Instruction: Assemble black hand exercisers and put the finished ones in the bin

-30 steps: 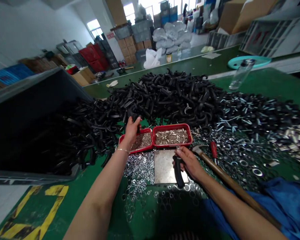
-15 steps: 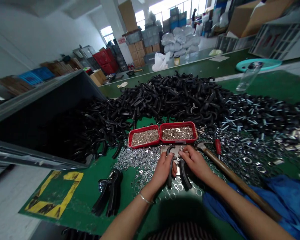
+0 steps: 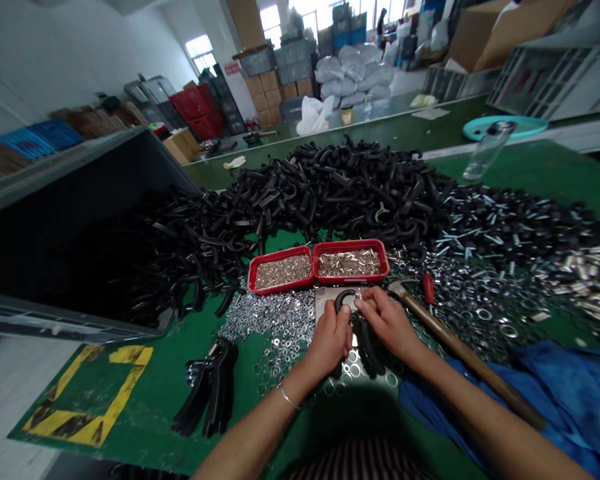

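Note:
My left hand [image 3: 331, 339] is closed around a black hook-ended handle [image 3: 347, 295]; the curved tip sticks up past my thumb and the lower part is mostly hidden. My right hand [image 3: 391, 327] pinches at the top of a second black handle [image 3: 373, 353], by a small shiny metal piece [image 3: 359, 293]. The two handles are close together, but I cannot tell whether they are joined. Under my fingers lies a flat metal plate [image 3: 323, 297]. Loose metal rings [image 3: 353, 370] are scattered just below my hands.
Two red trays [image 3: 351, 279] of small metal pins stand beyond my hands, before a heap of black handles [image 3: 330, 180]. A hammer [image 3: 453, 340], red-handled tool [image 3: 428, 288] and blue cloth [image 3: 570, 393] lie right. Left are a two-handled black tool [image 3: 211, 390] and a grey crate [image 3: 70, 313].
The view has shifted slightly. My left hand has turned the hook-ended handle and brought it nearer my right hand. The right hand still pinches at the top of the second handle.

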A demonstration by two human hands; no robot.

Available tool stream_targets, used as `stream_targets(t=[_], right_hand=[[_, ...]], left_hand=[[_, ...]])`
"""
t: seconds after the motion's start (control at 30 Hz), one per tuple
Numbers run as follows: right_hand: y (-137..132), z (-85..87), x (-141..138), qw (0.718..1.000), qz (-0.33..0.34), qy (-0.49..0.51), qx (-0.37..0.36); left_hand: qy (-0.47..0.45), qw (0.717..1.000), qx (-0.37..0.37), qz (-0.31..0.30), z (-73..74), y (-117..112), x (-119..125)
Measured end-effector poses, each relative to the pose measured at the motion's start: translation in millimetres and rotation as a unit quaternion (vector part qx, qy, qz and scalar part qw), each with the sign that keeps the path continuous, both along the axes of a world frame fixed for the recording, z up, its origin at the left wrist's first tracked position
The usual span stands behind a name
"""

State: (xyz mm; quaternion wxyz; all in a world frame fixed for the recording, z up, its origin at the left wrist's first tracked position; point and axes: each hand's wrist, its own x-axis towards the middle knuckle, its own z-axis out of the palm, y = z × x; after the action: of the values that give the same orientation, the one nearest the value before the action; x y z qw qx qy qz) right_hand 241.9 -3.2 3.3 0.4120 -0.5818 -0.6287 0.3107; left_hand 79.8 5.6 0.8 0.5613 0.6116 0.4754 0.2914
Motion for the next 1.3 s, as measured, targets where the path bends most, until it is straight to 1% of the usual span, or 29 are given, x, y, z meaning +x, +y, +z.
stream_targets(t=[0.1,0.2,0.27,0.37,0.4,0.47,0.57,0.63,0.73,0.8,0.9,0.93,0.97,1.0,1.03,1.07,1.1,1.13,1.23,1.27,1.3], right_hand=[[0,5.1,1,1.000,0.030,0.006,-0.004],[-4,9.7,1,0.998,0.061,0.004,-0.031],[-7,12.4,1,0.997,0.066,0.000,-0.045],[-9,17.2,4,0.998,0.057,-0.020,-0.032],[-9,19.1,5,0.997,0.060,-0.028,-0.026],[-10,23.0,8,0.994,0.095,-0.031,-0.031],[-14,27.3,11,0.982,0.167,0.011,-0.084],[-20,28.5,10,0.975,0.187,0.022,-0.114],[-31,29.2,6,0.977,0.181,-0.022,-0.111],[-34,29.6,4,0.980,0.166,-0.029,-0.111],[-27,29.0,6,0.967,0.175,0.040,-0.181],[-22,28.0,9,0.963,0.173,0.070,-0.197],[-17,26.4,11,0.963,0.156,0.101,-0.197],[-12,24.4,13,0.967,0.121,0.134,-0.178],[-7,21.8,13,0.972,0.069,0.170,-0.145],[-4,18.7,12,0.971,0.016,0.209,-0.112],[-2,15.4,8,0.964,-0.019,0.248,-0.092],[-1,12.0,3,0.955,-0.032,0.283,-0.088],[2,2.5,-14,0.934,0.005,0.339,-0.110],[5,-0.1,-16,0.933,0.008,0.342,-0.110],[8,-2.4,-15,0.936,-0.006,0.338,-0.100]], left_hand=[[0.030,0.999,0.030,0.008,0.4,-2,-2],[0.079,0.994,0.072,0.013,1.7,-6,-5],[0.095,0.992,0.088,0.007,4.1,-7,-8],[0.120,0.987,0.105,-0.009,9.2,-7,-12],[0.132,0.985,0.113,-0.016,11.0,-6,-14],[0.158,0.978,0.129,-0.040,14.1,-6,-18],[0.191,0.966,0.146,-0.094,18.7,-9,-23],[0.219,0.957,0.140,-0.129,22.5,-13,-25],[0.236,0.951,0.104,-0.172,27.6,-19,-27],[0.215,0.957,0.084,-0.176,27.8,-21,-27],[0.122,0.981,0.052,-0.138,21.1,-18,-26],[0.086,0.988,0.039,-0.119,17.5,-16,-25],[0.054,0.993,0.026,-0.097,14.0,-14,-23],[0.030,0.997,0.013,-0.077,10.8,-13,-22],[0.015,0.998,0.001,-0.061,8.3,-12,-20],[0.006,0.999,-0.007,-0.048,6.6,-11,-18],[0.001,0.999,-0.012,-0.037,5.8,-11,-15],[-0.005,1.000,-0.013,-0.027,5.8,-10,-13],[-0.018,1.000,-0.008,-0.011,8.2,-3,-9],[-0.018,1.000,-0.006,-0.016,8.7,1,-10],[-0.015,0.999,-0.005,-0.028,8.8,6,-12]])
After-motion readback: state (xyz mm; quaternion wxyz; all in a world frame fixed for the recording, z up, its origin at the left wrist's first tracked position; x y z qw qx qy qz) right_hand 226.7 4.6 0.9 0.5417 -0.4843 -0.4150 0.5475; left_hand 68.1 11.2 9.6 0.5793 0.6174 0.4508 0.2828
